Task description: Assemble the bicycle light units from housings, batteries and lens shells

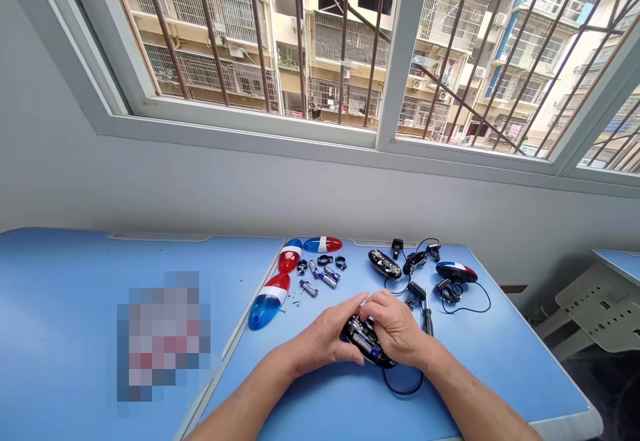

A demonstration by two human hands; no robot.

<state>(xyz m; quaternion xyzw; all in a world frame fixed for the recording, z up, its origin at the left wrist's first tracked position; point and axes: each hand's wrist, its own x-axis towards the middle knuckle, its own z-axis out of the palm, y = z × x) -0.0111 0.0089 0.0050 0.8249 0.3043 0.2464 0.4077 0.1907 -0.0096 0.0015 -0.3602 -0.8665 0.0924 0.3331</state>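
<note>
Subject item: a black oval lamp housing (361, 346), lid absent, located just below and right of the centre of the frame, on or just above the blue table (310, 414). It lies directly between the hands — its long axis running from upper left to lower right — and both are in contact with it; neither is clearly nearer. The left hand (331, 331), half open, cups the upper-left end, fingers along the upper edge and thumb by the lower. The right hand (397, 326) has its fingers curled, tips pressed down over the upper right of the housing. A blue-and-silver battery (367, 344) sits along the housing's long axis, close under the right fingers.

Not verifiable: whether the right fingertips pinch anything, and what lies beneath them. A black cable (404, 393) loops out below the housing; its far end is lost by the right forearm. The screwdriver (428, 314) is partly covered near the right wrist. Both forearms are cut off at the bottom edge. A pixelated item (164, 334), left of frame, cannot be identified.
</note>
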